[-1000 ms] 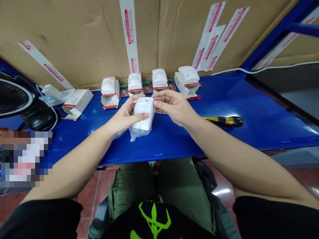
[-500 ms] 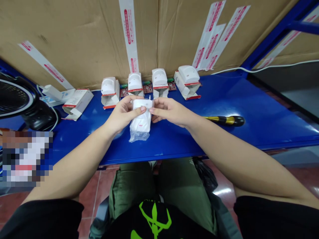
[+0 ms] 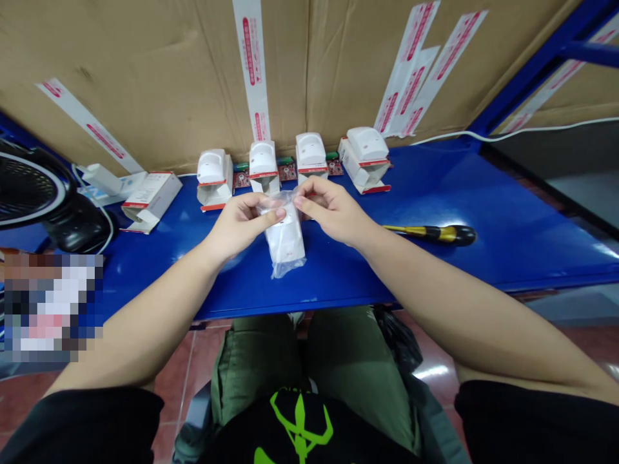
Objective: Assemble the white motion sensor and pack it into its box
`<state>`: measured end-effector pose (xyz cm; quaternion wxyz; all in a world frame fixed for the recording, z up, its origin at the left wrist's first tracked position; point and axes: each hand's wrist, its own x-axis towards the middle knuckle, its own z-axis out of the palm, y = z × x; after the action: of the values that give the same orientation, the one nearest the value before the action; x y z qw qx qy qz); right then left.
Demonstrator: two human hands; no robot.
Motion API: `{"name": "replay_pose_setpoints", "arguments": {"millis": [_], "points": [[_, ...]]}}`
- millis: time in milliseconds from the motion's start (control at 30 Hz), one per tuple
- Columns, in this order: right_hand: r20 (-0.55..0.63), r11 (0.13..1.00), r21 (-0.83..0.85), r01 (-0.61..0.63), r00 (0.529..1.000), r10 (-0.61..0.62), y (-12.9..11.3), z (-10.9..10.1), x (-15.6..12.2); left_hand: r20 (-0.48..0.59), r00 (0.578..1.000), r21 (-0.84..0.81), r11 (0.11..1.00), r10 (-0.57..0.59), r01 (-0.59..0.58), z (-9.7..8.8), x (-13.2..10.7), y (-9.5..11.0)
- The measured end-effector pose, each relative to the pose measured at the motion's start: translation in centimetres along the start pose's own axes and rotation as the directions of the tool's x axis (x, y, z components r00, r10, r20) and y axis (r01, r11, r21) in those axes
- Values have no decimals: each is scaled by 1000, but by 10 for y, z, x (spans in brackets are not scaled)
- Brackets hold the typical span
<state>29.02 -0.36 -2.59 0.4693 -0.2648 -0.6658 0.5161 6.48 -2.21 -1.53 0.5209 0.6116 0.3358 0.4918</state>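
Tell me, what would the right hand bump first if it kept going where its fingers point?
Probably the clear bag with the white device inside, which the right hand pinches; just beyond is the left hand.

Light: bright, even, from overhead.
Shadows: soft and faint, close under the arms.
Glare: pale patches on the glossy blue metal bench top (image 3: 507, 219), strongest toward its right edge. There is a white shine on the red floor tiles (image 3: 429, 372) below its front edge.
Sheen: small highlights on the clear plastic bag (image 3: 289, 248).
Distortion: wide-angle. The bench edges and the brown cardboard wall (image 3: 159, 77) bow toward the corners.
Focus: crisp at centre, slightly softer at the margins.
Masking: a pixelated block (image 3: 51, 309) sits at the left edge.
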Motion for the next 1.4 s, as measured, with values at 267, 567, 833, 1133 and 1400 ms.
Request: {"name": "replay_pose_setpoints", "arguments": {"millis": [267,567,833,1133,1400], "points": [[238,953,33,-300,929,284,3,5,-4,-111,975,183,968,194,-172,-2,-2,1],[26,968,159,-194,981,192,-1,3,0,2,1000,-65,998,-1,2,-1,-4,4],[-113,948,273,-161,974,198,0,1,3,126,989,-60,995,-72,80,-6,-1,1],[-23,936,288,-203,976,219,-8,-11,1,80,986,-190,969,-148,161,-7,-3,8],[-47,923,320,-215,969,242,-14,-14,-1,27,976,-256,943,-215,214,-6,-1,5]]}}
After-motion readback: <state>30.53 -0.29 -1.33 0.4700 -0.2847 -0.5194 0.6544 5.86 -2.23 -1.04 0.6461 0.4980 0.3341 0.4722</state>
